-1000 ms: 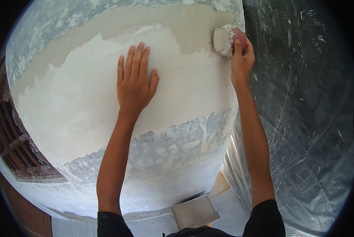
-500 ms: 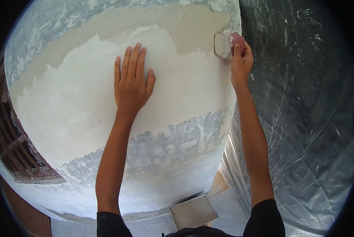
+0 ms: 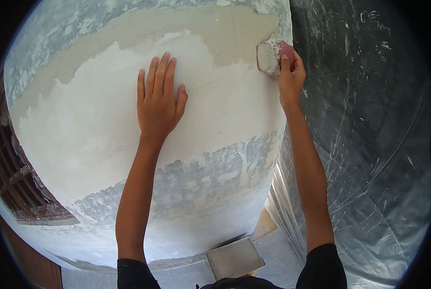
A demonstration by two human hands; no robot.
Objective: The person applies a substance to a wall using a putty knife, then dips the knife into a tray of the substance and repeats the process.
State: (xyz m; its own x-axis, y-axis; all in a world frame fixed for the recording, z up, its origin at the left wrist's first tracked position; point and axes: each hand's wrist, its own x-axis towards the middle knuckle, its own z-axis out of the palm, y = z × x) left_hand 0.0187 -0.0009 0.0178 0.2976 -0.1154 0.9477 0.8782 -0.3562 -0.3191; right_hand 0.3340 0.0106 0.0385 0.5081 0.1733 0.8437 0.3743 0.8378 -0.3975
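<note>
A plastered wall (image 3: 100,111) fills the middle of the view, with pale dry plaster below a darker beige band of plaster (image 3: 235,29). My left hand (image 3: 158,98) lies flat against the pale part, fingers stretched out and holding nothing. At the wall's right edge my right hand (image 3: 291,79) grips a putty scraper (image 3: 267,58) by its reddish side. The scraper's blade is smeared with whitish plaster and sits against the wall near the right end of the beige band. Some of my right fingers are hidden behind the scraper.
Dark plastic sheeting (image 3: 365,120) with white splashes hangs to the right of the wall. A brown slatted wooden frame (image 3: 20,178) is at the left. Below, a rectangular tray (image 3: 235,258) stands near the wall's foot on sheeting-covered floor.
The scraper in my right hand has shifted slightly left along the wall. My left hand stays flat in about the same place.
</note>
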